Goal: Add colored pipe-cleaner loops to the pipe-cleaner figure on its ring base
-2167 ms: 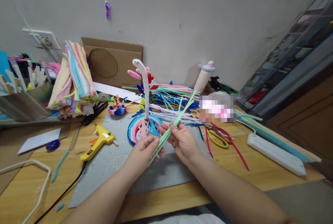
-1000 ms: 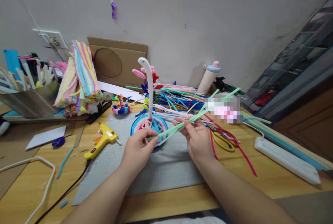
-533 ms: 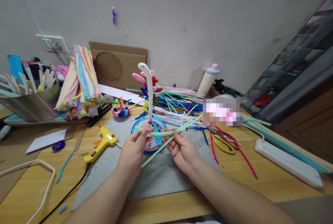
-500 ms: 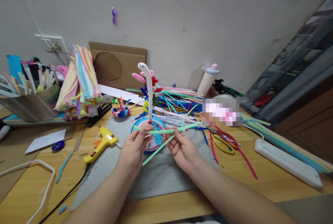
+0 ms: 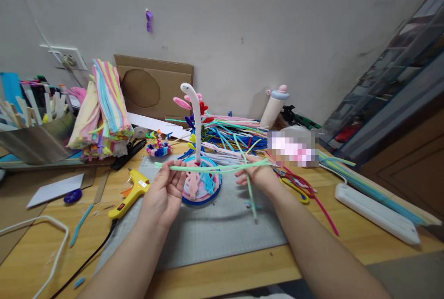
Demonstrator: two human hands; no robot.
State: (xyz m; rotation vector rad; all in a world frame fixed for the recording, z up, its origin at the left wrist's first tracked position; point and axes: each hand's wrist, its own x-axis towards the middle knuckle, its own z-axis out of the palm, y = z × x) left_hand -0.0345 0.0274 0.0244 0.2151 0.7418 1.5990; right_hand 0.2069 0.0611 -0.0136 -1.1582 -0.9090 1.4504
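Light green pipe cleaners (image 5: 208,169) stretch sideways between my two hands, above the grey mat. My left hand (image 5: 163,192) pinches their left end between thumb and fingers. At the other side my right hand (image 5: 256,176) grips them, and one more green strip (image 5: 250,192) crosses them there, slanting down toward the mat. Behind the strips stands a round pink-and-blue base (image 5: 199,197) with pink and blue fuzzy shapes on it. A tall white fuzzy stem (image 5: 198,127) with a curved top rises from that base, with coloured fuzzy petals behind it.
A yellow glue gun (image 5: 130,195) lies left of the grey mat (image 5: 215,243). Scissors (image 5: 294,190) and a white power strip (image 5: 376,213) are on the right. Loose pipe cleaners (image 5: 229,137) pile up behind, near a bottle (image 5: 274,109). Bundled pipe cleaners (image 5: 111,104) stand left.
My hands have moved farther apart, the left one leftward and the right one rightward. The crossing green strip has swung from a leftward slant to a steeper one by my right hand.
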